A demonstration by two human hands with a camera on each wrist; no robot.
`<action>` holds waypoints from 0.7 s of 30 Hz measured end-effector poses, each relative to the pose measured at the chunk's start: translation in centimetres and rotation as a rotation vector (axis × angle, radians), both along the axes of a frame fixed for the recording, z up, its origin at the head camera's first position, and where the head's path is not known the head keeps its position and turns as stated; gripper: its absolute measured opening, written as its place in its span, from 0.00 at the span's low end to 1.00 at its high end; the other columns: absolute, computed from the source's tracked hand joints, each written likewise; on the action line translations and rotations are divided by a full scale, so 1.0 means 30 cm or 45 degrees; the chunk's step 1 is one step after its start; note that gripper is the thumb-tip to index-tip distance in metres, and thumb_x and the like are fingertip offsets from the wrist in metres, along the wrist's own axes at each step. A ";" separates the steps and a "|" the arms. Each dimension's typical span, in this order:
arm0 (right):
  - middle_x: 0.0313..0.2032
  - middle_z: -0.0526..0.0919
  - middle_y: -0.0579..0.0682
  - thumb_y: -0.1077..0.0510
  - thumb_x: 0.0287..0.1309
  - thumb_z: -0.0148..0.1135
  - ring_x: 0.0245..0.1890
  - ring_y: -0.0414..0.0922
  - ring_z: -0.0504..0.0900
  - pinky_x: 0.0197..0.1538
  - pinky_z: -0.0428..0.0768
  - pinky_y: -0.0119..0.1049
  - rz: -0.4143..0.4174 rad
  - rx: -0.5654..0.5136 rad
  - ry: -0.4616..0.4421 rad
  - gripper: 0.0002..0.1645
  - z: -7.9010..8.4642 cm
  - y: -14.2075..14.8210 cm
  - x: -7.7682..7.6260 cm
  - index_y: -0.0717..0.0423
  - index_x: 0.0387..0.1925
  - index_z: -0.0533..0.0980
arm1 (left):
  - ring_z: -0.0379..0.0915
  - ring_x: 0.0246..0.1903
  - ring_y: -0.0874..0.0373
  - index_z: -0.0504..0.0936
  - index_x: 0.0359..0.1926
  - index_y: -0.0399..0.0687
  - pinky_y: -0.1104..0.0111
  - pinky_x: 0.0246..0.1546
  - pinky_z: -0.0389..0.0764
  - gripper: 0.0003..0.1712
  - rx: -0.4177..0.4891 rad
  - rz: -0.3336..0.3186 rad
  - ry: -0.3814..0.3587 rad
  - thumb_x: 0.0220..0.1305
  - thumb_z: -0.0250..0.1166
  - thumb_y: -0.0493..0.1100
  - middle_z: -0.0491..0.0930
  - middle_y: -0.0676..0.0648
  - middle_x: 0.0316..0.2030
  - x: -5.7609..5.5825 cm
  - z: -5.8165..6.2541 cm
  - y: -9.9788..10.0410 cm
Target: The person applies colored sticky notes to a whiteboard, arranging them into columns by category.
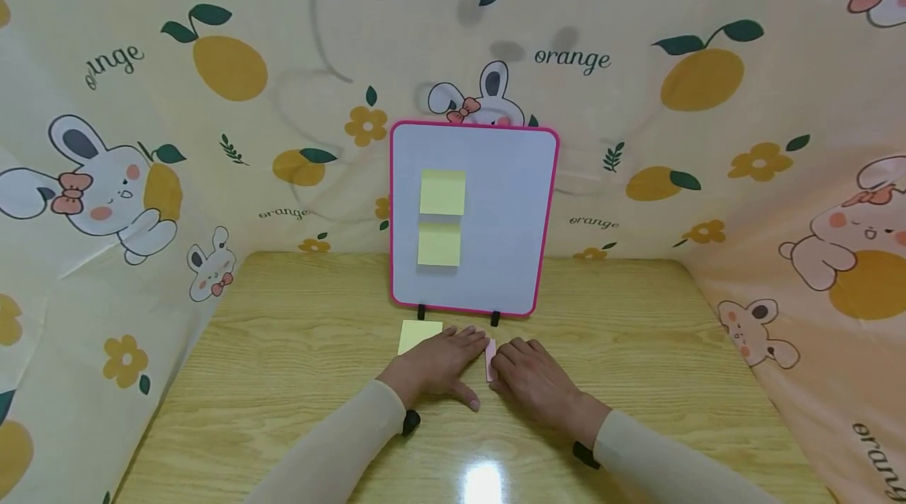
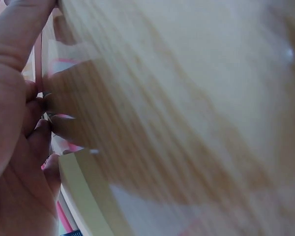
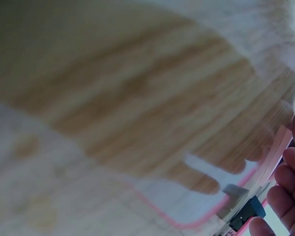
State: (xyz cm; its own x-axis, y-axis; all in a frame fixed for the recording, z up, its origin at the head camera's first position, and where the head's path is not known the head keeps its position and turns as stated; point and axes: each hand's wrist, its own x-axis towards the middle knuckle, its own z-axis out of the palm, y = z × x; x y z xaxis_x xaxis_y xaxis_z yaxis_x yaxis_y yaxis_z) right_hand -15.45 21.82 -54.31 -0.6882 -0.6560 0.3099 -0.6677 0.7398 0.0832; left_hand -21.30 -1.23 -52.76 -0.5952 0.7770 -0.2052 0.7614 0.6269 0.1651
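At twelve o'clock from both hands: the pink-rimmed whiteboard stands on the wooden table, with two black feet showing at its lower edge.
Notes on the board: two; the upper yellow note lies toward ten o'clock from the board's middle, the lower yellow note toward eight o'clock, just beneath the other.
Pink pad: on the table between the hands, at about six o'clock from the board's middle; only a narrow strip shows from above.
Left hand: at the pad's nine o'clock, palm down, fingers straight, their tips at the pad's far end; whether they press on it I cannot tell.
Right hand: between the pad's three and four o'clock, fingers bent, the tips seeming to pinch its edge.
Yellow pad: on the table at the left hand's eleven o'clock, its near corner hidden by that hand.
Done: two yellow notes are up on the board.
In hand: the pink pad, probably having a sheet worked loose, though the fingers hide that edge.
Left to do: no pink note is on the board, so the pink part looks unfinished; how many more notes belong there cannot be told.
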 end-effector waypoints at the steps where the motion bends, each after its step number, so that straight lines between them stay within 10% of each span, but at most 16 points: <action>1: 0.41 0.81 0.42 0.47 0.69 0.70 0.44 0.43 0.77 0.44 0.77 0.40 -0.002 0.001 -0.001 0.11 0.001 0.000 0.000 0.47 0.41 0.77 | 0.46 0.84 0.56 0.55 0.84 0.49 0.59 0.85 0.51 0.68 0.000 0.000 0.000 0.54 0.68 0.80 0.55 0.51 0.83 0.000 0.000 0.000; 21: 0.41 0.84 0.42 0.50 0.70 0.69 0.44 0.43 0.78 0.44 0.77 0.40 -0.029 -0.059 -0.056 0.08 0.014 -0.001 0.006 0.49 0.40 0.81 | 0.45 0.84 0.55 0.54 0.85 0.50 0.60 0.85 0.50 0.68 0.008 0.014 -0.032 0.54 0.69 0.79 0.54 0.51 0.83 0.009 0.012 -0.002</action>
